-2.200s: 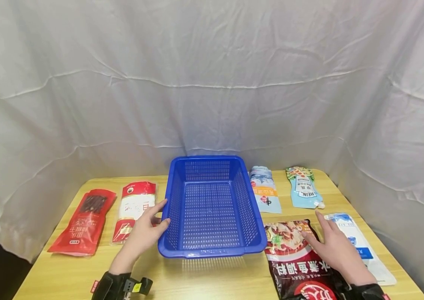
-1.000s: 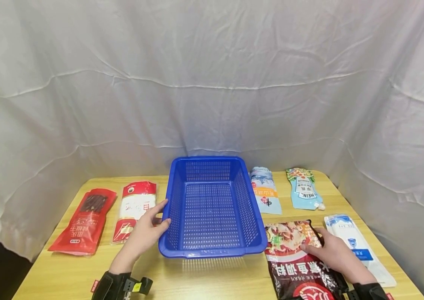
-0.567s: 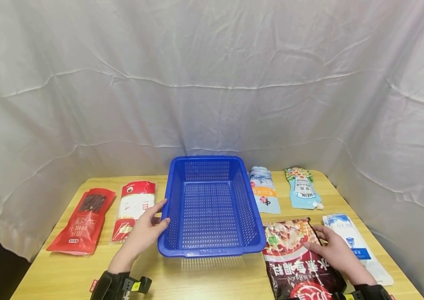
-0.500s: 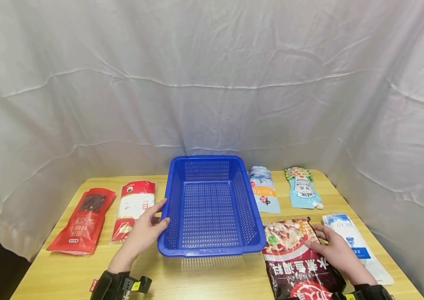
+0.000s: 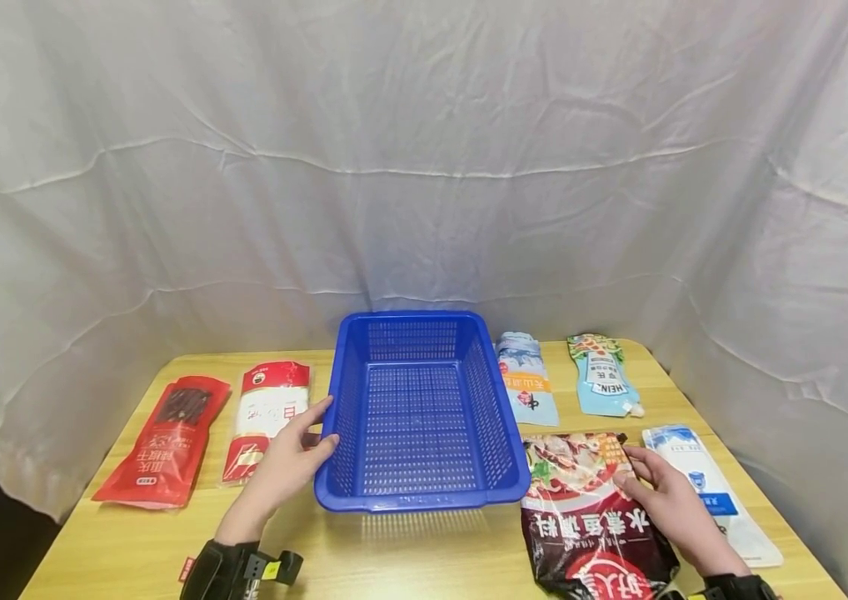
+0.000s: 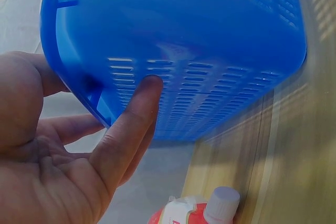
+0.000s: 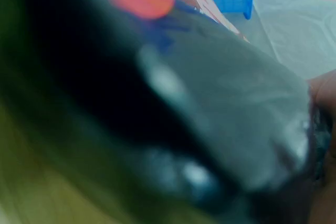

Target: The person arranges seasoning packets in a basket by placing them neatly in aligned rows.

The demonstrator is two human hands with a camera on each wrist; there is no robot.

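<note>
The right hand [image 5: 667, 500] grips the right edge of the dark seasoning pouch [image 5: 589, 517], fingers curled under it and thumb on top; the pouch's right side is lifted off the worktop [image 5: 424, 554] at the near right, just beside the blue basket [image 5: 421, 412]. It is glossy, dark red-black, with a food picture and white characters. The left hand [image 5: 285, 467] rests relaxed against the basket's left wall, fingers straight. One basket and six pouches in all: two red ones [image 5: 169, 442] left, two pale ones [image 5: 527, 379] behind, one white-blue pouch [image 5: 716, 492] near the worktop's right edge. Bare worktop lies in front of the basket.
</note>
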